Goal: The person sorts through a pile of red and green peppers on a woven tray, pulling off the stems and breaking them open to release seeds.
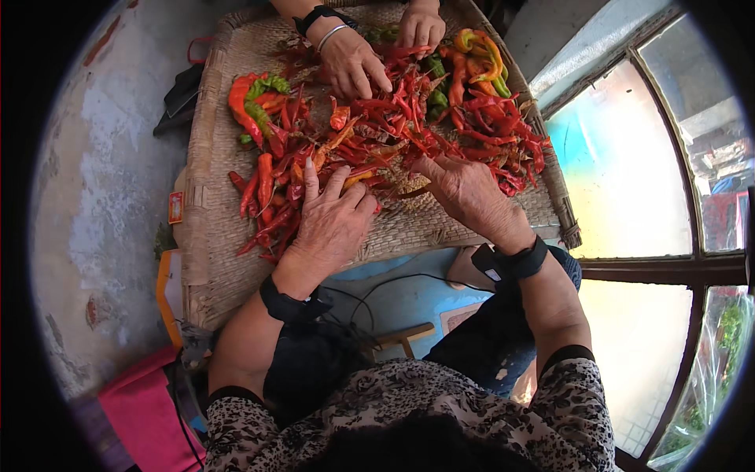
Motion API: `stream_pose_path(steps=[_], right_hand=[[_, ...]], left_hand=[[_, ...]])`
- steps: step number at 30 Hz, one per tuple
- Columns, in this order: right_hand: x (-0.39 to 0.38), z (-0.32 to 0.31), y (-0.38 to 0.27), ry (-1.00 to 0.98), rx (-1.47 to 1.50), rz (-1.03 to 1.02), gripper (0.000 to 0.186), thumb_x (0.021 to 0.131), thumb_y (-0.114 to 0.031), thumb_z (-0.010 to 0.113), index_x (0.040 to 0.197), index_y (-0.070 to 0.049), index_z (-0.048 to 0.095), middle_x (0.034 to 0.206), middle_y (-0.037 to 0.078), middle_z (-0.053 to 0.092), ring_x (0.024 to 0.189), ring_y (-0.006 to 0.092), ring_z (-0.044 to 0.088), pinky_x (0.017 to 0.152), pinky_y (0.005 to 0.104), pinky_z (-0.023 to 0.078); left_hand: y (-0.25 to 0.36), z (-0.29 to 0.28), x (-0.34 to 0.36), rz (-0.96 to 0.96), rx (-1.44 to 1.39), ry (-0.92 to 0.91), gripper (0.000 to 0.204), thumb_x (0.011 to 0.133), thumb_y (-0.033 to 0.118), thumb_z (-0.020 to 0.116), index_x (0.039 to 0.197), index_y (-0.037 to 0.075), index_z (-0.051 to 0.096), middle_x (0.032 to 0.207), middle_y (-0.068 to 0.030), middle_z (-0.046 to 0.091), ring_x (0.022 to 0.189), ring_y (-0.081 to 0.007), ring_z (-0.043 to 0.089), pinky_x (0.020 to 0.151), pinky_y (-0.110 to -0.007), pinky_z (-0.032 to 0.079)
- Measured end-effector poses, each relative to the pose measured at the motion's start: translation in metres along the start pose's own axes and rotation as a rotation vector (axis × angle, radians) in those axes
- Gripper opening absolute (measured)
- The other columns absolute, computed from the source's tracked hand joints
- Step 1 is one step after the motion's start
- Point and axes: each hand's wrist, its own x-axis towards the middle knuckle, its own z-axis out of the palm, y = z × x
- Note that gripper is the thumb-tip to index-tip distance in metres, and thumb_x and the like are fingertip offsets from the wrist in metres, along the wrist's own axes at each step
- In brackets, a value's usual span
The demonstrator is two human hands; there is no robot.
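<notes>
A broad woven tray [206, 228] carries a heap of red chili peppers [401, 102], some dried and wrinkled. My left hand [334, 224] lies on the near left part of the heap, palm down, its fingers stretched and spread over the chilies. On the near right side, my right hand [474, 198] has its fingers curled together low over the weave. A thin dark chili [414, 192] shows at its fingertips, but whether they grip it is hidden. Across the tray, another person's two hands [351, 64] reach into the same heap.
Larger orange and green peppers [480, 59] lie at the far right of the tray, and a red and green bunch [258, 102] at the left. A window [621, 165] stands close on the right, a worn wall [118, 157] on the left. Dark cables [370, 295] hang below the tray.
</notes>
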Motion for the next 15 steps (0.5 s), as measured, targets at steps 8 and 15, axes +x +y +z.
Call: stream_pose_path(steps=[8,15], right_hand=[[0.003,-0.041,0.047,0.384,-0.265,0.284,0.018,0.088,-0.011,0.063,0.105,-0.004,0.062,0.095,0.014,0.061,0.092,0.0332,0.060,0.076,0.0412,0.050],[0.031,0.015,0.030,0.077,-0.096,0.146,0.041,0.082,-0.018,0.070,0.121,-0.011,0.058,0.104,0.013,0.061,0.103,0.0327,0.056,0.085,0.0441,0.049]], left_hand=[[-0.010,-0.003,0.001,-0.030,0.031,0.058,0.017,0.076,0.014,0.071,0.090,0.007,0.064,0.100,-0.0060,0.059,0.118,-0.0305,0.050,0.112,-0.069,0.014],[-0.012,-0.002,-0.002,-0.046,0.051,0.037,0.018,0.075,0.015,0.071,0.090,0.007,0.064,0.099,-0.0078,0.058,0.118,-0.0313,0.050,0.111,-0.070,0.014]])
